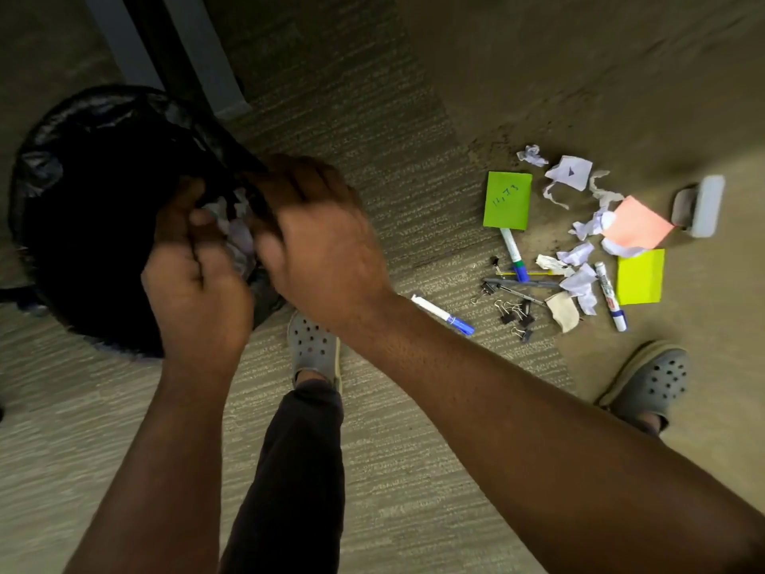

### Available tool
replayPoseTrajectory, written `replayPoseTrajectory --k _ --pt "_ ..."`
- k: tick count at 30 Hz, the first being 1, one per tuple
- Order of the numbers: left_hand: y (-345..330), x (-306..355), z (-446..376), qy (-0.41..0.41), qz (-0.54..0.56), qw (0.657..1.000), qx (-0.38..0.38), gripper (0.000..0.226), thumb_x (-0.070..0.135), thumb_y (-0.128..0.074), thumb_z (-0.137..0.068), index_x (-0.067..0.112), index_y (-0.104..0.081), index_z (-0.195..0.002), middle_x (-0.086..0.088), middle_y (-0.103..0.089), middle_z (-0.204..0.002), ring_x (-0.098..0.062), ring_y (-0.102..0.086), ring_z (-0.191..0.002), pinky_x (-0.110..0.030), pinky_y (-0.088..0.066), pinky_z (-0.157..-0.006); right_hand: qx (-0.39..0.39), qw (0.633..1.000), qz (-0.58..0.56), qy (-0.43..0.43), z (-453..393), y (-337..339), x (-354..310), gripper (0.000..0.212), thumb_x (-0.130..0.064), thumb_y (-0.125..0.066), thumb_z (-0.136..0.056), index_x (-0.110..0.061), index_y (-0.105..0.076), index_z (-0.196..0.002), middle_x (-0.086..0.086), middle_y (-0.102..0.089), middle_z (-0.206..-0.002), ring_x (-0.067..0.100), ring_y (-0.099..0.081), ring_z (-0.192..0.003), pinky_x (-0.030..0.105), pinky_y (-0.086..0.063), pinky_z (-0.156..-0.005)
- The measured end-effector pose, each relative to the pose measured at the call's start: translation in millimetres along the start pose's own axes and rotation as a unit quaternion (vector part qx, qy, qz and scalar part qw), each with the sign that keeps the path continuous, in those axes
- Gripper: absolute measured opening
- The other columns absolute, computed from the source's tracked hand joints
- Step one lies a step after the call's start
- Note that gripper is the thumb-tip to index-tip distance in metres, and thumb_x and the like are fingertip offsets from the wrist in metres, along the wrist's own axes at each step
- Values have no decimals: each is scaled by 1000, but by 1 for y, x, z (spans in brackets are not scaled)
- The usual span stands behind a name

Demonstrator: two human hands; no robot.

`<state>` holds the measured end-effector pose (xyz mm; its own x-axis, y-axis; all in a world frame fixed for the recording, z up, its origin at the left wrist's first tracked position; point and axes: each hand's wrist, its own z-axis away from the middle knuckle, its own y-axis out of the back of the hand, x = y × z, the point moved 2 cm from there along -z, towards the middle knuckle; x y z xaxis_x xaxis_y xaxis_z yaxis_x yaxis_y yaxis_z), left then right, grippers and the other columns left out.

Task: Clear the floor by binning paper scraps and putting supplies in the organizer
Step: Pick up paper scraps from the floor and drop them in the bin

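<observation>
Paper scraps (236, 225): white, crumpled, over the black-lined bin (82, 192), between both hands. Left hand (198, 292) and right hand (318, 250) each had a grip curled on them. Floor: striped carpet (393, 200). Further scraps (579, 279), markers (513, 254) lying lengthwise toward the camera, and binder clips (515, 312) lay well apart, rightward.

Place: looking like an office.
Floor: grey ribbed carpet tiles (372, 167) covering the whole frame.
Bin: a round bin (82, 200) with a black liner sitting at the left of the frame.
Stationery: markers (513, 254), binder clips (515, 312), pens (525, 283) and sticky notes (507, 200) lying at the right of the frame.
Eraser: a whiteboard eraser (699, 205) lying at the far right.
Furniture: grey metal legs (124, 39) showing at the upper left.
</observation>
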<state>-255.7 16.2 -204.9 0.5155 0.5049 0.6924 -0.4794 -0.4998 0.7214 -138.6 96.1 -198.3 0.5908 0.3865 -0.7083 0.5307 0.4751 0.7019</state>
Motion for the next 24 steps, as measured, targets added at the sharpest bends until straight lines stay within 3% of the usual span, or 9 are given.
replayPoseTrajectory --k 5,11,18,24 --pt "-58 62 27 -13 -3 996 -85 32 17 -38 -99 7 -59 -122 2 -60 -116 0 -53 -107 -5 -34 -93 58 994 -3 -88 30 33 70 38 -27 -54 -91 -10 -57 -125 10 -59 -125 27 -51 -117 41 -43 -96" --pt "-135 91 66 -20 -10 984 -175 31 22 -43 -100 9 -61 -121 -9 -68 -115 -23 -62 -106 -35 -49 -94 86 982 13 -165 69 60 155 37 -29 -52 -93 -8 -57 -123 11 -63 -117 30 -54 -107 41 -44 -93" --pt "-241 94 108 -68 -55 957 -275 30 16 -52 -90 9 -62 -117 -11 -68 -116 -26 -61 -108 -26 -42 -89 77 966 12 -245 115 71 264 37 -26 -54 -90 -9 -58 -123 14 -63 -119 32 -54 -112 39 -43 -94" --pt "-322 71 131 -92 -129 928 -339 40 9 -59 -84 3 -57 -124 -20 -57 -128 -36 -50 -120 -37 -38 -102 -12 952 81 -296 141 71 355 43 -25 -56 -88 -6 -50 -126 20 -56 -122 37 -48 -114 43 -43 -93"
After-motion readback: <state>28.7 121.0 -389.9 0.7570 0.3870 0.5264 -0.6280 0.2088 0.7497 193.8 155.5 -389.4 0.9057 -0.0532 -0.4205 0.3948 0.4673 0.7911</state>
